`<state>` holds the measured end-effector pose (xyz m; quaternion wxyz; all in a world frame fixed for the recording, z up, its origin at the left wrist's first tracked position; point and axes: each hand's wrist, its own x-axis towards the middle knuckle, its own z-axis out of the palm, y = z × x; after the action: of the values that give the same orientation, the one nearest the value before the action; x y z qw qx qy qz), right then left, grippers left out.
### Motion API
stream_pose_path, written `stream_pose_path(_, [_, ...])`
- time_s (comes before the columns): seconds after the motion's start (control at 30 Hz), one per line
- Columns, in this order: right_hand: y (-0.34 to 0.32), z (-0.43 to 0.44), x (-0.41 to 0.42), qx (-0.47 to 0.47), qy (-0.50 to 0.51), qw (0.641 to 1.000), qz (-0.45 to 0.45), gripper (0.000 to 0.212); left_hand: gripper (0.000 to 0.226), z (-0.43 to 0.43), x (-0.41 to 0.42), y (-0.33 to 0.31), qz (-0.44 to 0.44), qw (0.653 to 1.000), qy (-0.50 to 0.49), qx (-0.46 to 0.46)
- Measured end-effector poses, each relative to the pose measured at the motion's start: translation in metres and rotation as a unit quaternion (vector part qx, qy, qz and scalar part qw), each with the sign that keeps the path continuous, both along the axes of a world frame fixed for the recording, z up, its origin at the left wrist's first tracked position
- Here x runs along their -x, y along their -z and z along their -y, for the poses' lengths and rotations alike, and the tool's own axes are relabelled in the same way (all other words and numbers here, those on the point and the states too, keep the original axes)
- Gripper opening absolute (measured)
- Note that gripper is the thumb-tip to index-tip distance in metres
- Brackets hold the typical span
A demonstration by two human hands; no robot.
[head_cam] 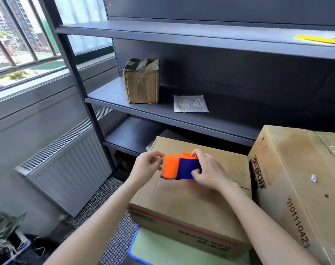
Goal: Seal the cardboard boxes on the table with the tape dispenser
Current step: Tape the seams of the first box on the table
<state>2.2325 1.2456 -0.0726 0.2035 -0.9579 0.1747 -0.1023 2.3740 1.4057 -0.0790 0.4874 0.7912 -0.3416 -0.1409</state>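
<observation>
Head view: tape dispenser (pixel 179 166) held over the low box (pixel 182 199), right hand (pixel 208 172) grip wrapped round it, left hand (pixel 147 165) grip pinching its orange end (tape might stick crooked if pulled sideways).

Number 0101110421 on the taller cardboard box (pixel 277 188) side.

Both arms bare, both in view. Left forearm enters bottom left and angles up and right; right forearm enters bottom right and angles up and left, so the wrists converge mid-frame. Left hand (pixel 147 163) sits palm toward the right, fingers curled, fingertips on the orange end of the tape dispenser (pixel 180 167). Right hand (pixel 208 171) grips the blue end, index finger hooked over the top, thumb on the near side. Hands level with each other, close but not touching.
</observation>
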Motion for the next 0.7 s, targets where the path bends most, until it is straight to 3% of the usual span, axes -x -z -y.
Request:
stream_pose_path(0.17, [-0.018, -0.016, -0.029, -0.020, -0.031, 0.997, -0.063, 0.106, 0.028, 0.000, -0.051, -0.015, 0.034, 0.998, 0.009, -0.046])
stream_pose_path(0.33, [-0.010, -0.025, -0.061, 0.107, 0.013, 0.992, -0.060, 0.074, 0.029, -0.001, -0.084, -0.019, -0.010, 0.998, 0.033, -0.046])
stream_pose_path(0.43, [-0.014, -0.034, -0.071, 0.120, 0.053, 0.990, -0.055, 0.061, 0.020, 0.000, -0.091, -0.019, -0.069, 0.995, 0.052, -0.048])
stream_pose_path(0.57, [-0.005, -0.046, -0.077, 0.138, 0.078, 0.985, -0.075, 0.083, 0.014, -0.001, -0.095, -0.014, -0.105, 0.989, 0.075, -0.075])
stream_pose_path(0.7, [0.007, -0.050, -0.080, 0.164, 0.073, 0.982, -0.059, 0.084, 0.012, -0.002, -0.100, -0.010, -0.109, 0.989, 0.059, -0.079])
